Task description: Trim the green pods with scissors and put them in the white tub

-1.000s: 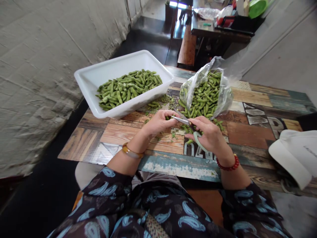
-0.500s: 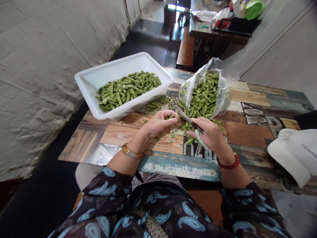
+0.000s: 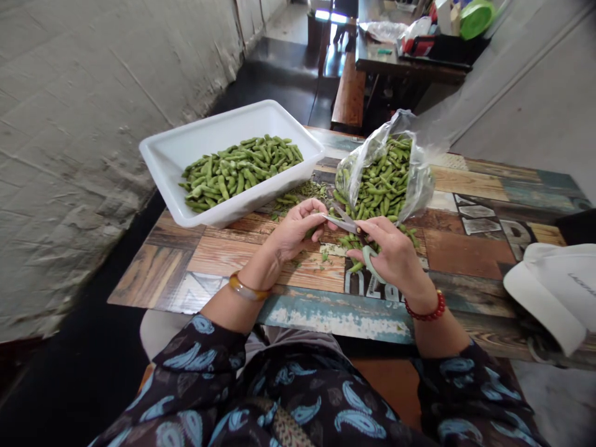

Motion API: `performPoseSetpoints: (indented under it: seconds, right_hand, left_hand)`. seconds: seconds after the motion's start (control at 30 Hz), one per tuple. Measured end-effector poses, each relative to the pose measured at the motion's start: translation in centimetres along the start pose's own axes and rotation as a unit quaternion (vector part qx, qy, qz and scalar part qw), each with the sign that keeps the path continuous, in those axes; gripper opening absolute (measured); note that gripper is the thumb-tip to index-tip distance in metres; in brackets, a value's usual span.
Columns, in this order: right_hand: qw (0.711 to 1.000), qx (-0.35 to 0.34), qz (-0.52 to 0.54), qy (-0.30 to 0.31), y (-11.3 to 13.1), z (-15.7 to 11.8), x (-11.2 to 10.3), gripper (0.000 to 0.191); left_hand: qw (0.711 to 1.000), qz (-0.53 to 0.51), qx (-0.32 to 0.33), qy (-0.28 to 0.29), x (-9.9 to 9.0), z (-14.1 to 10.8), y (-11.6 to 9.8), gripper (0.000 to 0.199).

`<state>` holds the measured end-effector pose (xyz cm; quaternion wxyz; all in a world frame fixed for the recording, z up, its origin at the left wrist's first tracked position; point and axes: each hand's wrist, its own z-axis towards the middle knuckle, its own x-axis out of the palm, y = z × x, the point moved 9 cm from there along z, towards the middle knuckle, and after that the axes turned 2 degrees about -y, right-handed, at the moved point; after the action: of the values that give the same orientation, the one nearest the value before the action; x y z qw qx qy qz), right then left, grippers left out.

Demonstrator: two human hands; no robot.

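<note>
My right hand (image 3: 388, 251) grips scissors (image 3: 345, 225) with pale green handles, their blades parted and pointing left to my other hand. My left hand (image 3: 300, 228) is closed round a green pod (image 3: 310, 232), mostly hidden by the fingers, beside the blade tips. Beyond my left hand a white tub (image 3: 174, 208) holds a heap of green pods (image 3: 239, 171). A clear plastic bag (image 3: 421, 177) full of pods (image 3: 384, 180) lies open beyond my right hand, with loose pods spilling out at its mouth.
Trimmings (image 3: 310, 189) lie between tub and bag on the wood-patterned table (image 3: 265, 257). A white cap (image 3: 554, 285) is at the right edge. Behind stand a bench (image 3: 349, 93) and a dark table (image 3: 379, 59) with assorted items. A rough wall (image 3: 93, 112) runs along the left.
The scissor blades have spread apart and now reach the fingers of my left hand. My left hand has turned slightly, its fingers curled lower round the pod.
</note>
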<state>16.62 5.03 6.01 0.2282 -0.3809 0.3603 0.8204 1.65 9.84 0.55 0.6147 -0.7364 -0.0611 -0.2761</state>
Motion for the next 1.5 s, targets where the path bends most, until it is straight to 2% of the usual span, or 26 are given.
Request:
performPoseSetpoints:
  seconds: [0.17, 0.4, 0.47, 0.67, 0.77, 0.9, 0.97, 1.07, 1.13, 1.2, 1.23, 1.3, 1.37, 1.4, 1.43, 1.5]
  right_hand:
    - [1.0, -0.009, 0.007, 0.0, 0.2, 0.0, 0.2, 0.046]
    - [0.999, -0.019, 0.019, -0.034, 0.0, -0.2, 0.1, 0.043]
    - [0.999, -0.019, 0.022, -0.038, 0.0, -0.2, 0.0, 0.04]
    - [1.0, 0.0, 0.004, -0.002, -0.3, -0.2, 0.3, 0.037]
    - [0.999, 0.019, -0.014, -0.032, -1.1, -0.3, -0.4, 0.037]
    - [0.995, 0.05, -0.024, -0.083, -2.2, -0.3, -1.7, 0.039]
    - [0.994, 0.051, -0.018, -0.093, -2.2, -0.2, -2.0, 0.04]
    - [0.995, 0.039, -0.012, -0.09, -1.8, -0.2, -1.9, 0.039]
    - [0.996, 0.032, -0.012, -0.084, -1.6, -0.2, -1.8, 0.039]
    - [0.997, 0.028, -0.013, -0.077, -1.5, -0.2, -1.6, 0.038]
    - [0.997, 0.028, -0.013, -0.075, -1.5, -0.3, -1.6, 0.038]
    - [0.997, 0.03, -0.014, -0.07, -1.6, -0.3, -1.5, 0.038]
    - [0.997, 0.03, -0.013, -0.065, -1.6, -0.4, -1.5, 0.038]
    - [0.998, 0.029, -0.012, -0.063, -1.6, -0.4, -1.5, 0.038]
    - [0.998, 0.027, -0.011, -0.061, -1.6, -0.4, -1.4, 0.038]
    - [0.998, 0.024, -0.012, -0.06, -1.5, -0.4, -1.4, 0.039]
  left_hand:
    - [1.0, 0.0, -0.002, 0.027, 0.9, -0.2, 0.2, 0.032]
    - [0.996, 0.014, -0.027, 0.087, 2.2, -0.3, 1.2, 0.037]
    - [0.995, 0.019, -0.029, 0.089, 2.2, -0.3, 1.4, 0.037]
    - [1.0, 0.014, -0.004, 0.002, 0.2, 0.2, 0.6, 0.03]
    - [0.999, -0.016, -0.003, -0.051, -1.5, 0.4, 0.0, 0.028]
    - [0.995, -0.049, 0.002, -0.081, -3.0, 0.6, -0.8, 0.033]
    - [0.996, -0.025, 0.005, -0.087, -3.2, 0.7, -1.0, 0.036]
    - [0.996, 0.035, -0.006, -0.088, -3.1, 1.1, -0.7, 0.029]
    - [0.989, 0.121, 0.006, -0.082, -2.7, 1.7, -0.7, 0.023]
    - [0.958, 0.272, 0.055, -0.074, -2.1, 2.4, -1.3, 0.015]
    - [0.927, 0.36, 0.083, -0.067, -1.6, 2.7, -1.5, 0.012]
    - [0.841, 0.526, 0.115, -0.047, -0.4, 3.3, -1.4, 0.01]
    - [0.756, 0.645, 0.108, -0.032, 0.4, 3.6, -0.6, 0.019]
    - [0.721, 0.685, 0.1, -0.026, 0.6, 3.7, -0.2, 0.024]
    - [0.696, 0.711, 0.096, -0.024, 0.7, 3.6, 0.0, 0.029]
    - [0.676, 0.731, 0.091, -0.029, 0.7, 3.4, 0.1, 0.03]
